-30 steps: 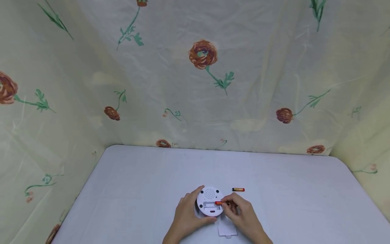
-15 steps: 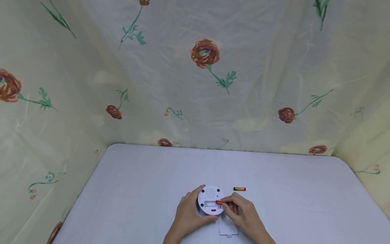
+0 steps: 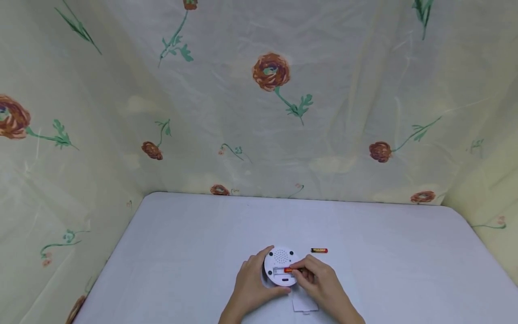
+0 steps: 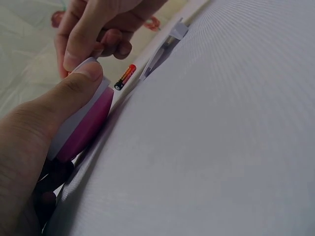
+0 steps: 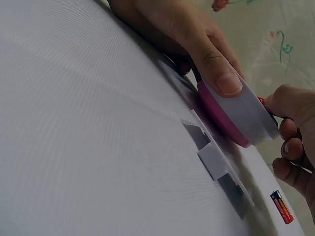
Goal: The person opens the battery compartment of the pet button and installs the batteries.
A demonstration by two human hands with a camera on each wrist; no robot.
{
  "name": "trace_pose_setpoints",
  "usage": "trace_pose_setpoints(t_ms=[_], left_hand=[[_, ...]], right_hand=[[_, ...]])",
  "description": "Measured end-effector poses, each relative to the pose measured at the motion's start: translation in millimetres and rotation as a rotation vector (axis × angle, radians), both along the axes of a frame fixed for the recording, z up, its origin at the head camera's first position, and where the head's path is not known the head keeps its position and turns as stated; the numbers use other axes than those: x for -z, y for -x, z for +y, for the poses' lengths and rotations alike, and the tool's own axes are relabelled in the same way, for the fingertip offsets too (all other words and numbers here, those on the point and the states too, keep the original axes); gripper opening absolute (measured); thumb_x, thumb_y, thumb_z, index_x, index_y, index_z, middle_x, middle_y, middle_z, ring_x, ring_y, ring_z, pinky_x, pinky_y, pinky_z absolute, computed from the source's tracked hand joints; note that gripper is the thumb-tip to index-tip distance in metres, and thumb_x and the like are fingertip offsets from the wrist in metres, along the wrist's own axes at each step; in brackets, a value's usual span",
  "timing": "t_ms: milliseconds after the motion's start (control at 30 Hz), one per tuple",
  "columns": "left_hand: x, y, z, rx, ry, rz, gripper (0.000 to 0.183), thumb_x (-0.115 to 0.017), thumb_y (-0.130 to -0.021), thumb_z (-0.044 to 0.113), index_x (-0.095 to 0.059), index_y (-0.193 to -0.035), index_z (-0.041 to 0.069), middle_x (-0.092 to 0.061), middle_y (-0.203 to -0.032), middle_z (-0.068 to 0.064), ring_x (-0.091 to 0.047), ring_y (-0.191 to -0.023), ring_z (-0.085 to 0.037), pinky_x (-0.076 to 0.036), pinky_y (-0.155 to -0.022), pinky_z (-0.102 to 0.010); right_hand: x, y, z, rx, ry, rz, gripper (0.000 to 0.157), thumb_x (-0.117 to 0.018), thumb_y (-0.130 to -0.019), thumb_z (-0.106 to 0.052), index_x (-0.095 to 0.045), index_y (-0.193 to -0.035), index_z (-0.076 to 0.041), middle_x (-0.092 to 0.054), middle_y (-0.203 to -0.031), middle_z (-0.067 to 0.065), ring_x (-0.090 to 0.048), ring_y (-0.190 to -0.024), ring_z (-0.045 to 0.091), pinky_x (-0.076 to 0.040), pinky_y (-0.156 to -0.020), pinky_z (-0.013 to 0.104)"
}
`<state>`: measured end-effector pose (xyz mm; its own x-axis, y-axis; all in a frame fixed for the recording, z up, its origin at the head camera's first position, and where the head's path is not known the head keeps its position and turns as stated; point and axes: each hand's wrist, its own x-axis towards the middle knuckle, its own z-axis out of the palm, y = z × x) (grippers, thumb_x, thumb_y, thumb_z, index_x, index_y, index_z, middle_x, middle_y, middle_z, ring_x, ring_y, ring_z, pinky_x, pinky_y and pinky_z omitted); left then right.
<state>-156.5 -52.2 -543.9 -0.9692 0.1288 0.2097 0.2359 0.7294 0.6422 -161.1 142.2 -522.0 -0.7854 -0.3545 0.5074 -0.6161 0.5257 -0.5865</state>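
Observation:
A round white device with a pink side lies face down on the table, its speaker holes, small dark feet and uncovered battery compartment turned up. My left hand grips it round the left side, thumb at the near edge and fingers at the far edge. Between the thumb and fingertips of my right hand I pinch a red AAA-size battery. Its red end lies over the right part of the compartment; my fingers hide the rest. In the right wrist view, the device's pink side shows below my left thumb.
A second red-and-black battery lies on the table behind my right hand. The white battery cover lies in front of the device, partly behind my right hand. Flower-printed cloth hangs around the white table.
My right hand has moved the battery slightly left, further over the compartment. My left hand keeps its hold on the device. The head view has shifted slightly.

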Motion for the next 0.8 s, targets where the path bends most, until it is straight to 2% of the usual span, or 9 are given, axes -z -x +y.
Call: trace_pose_setpoints(t_ms=[233,433,600,800], left_hand=[[-0.2,0.3,-0.1,0.001,0.002,-0.018,0.1,-0.064,-0.047,0.074,-0.032,-0.133,0.033,-0.052,-0.121,0.011,-0.049,-0.098,-0.01,-0.038,-0.079,-0.03],[1.0,0.5,-0.7,0.009,-0.004,0.009,0.101,-0.064,-0.047,0.074,-0.033,-0.133,0.032,-0.051,-0.123,0.012,-0.049,-0.099,-0.009,-0.038,-0.08,-0.03],[1.7,0.2,-0.6,0.014,-0.005,0.025,0.101,-0.065,-0.047,0.074,-0.034,-0.133,0.031,-0.051,-0.123,0.013,-0.05,-0.099,-0.009,-0.037,-0.081,-0.029],[-0.2,0.4,-1.2,0.011,0.012,-0.012,0.101,-0.063,-0.046,0.076,-0.032,-0.133,0.034,-0.05,-0.123,0.013,-0.049,-0.099,-0.009,-0.038,-0.08,-0.029]], right_hand=[[-4.3,-2.4,-3.8,0.027,-0.006,0.012,0.011,-0.066,-0.079,-0.015,-0.066,-0.087,-0.023,-0.043,-0.067,-0.018,-0.037,-0.057,-0.007,-0.03,-0.05,0.006],[-2.7,-2.5,-9.7,-0.001,0.008,0.046,0.016,-0.068,-0.076,-0.015,-0.067,-0.09,-0.024,-0.041,-0.069,-0.018,-0.037,-0.059,-0.007,-0.029,-0.051,0.005],[-1.7,-4.2,-12.4,0.002,0.012,0.029,0.014,-0.067,-0.077,-0.016,-0.067,-0.09,-0.023,-0.042,-0.07,-0.016,-0.038,-0.059,-0.005,-0.03,-0.052,0.005],[-3.8,-6.0,-12.9,0.026,0.008,0.006,0.013,-0.067,-0.077,-0.02,-0.069,-0.089,-0.023,-0.046,-0.077,-0.013,-0.039,-0.066,-0.002,-0.031,-0.055,0.007]])
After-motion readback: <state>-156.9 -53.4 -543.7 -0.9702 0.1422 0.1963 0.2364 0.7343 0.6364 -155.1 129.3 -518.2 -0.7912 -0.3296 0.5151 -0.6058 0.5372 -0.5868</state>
